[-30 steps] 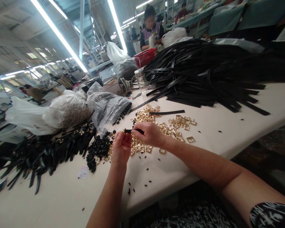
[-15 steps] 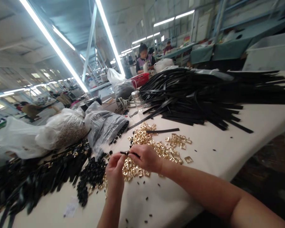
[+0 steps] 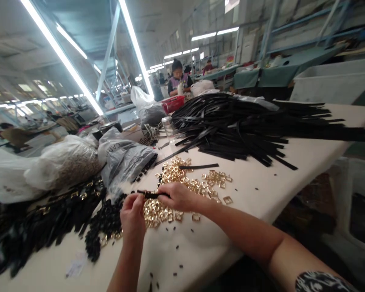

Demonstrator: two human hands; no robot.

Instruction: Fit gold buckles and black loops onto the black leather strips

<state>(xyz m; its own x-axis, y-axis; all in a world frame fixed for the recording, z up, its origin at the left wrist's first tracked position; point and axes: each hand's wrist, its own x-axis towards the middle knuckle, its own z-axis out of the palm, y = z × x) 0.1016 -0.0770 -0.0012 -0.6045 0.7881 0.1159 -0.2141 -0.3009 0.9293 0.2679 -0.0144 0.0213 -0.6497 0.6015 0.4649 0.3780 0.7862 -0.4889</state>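
A short black strap [image 3: 152, 195] is stretched between my two hands, above a heap of gold buckles [image 3: 158, 213]. My left hand [image 3: 133, 213] pinches its left end, where a small gold piece shows at the fingertips. My right hand [image 3: 177, 196] grips the other end, fingers closed round it. Small black loops [image 3: 105, 221] are piled left of my left hand. One loose black strip [image 3: 199, 166] lies across the back of the buckle heap.
A large pile of black straps [image 3: 231, 125] covers the table's back right. Plastic bags [image 3: 67, 162] and finished-looking black straps [image 3: 39, 223] lie left. A metal can [image 3: 168, 126] and red basket [image 3: 173, 104] stand behind. A person [image 3: 179, 79] sits beyond.
My hands have moved apart, so more of the black strap shows between them. The whole view has shifted, with the table's right side and a lower bin showing more.
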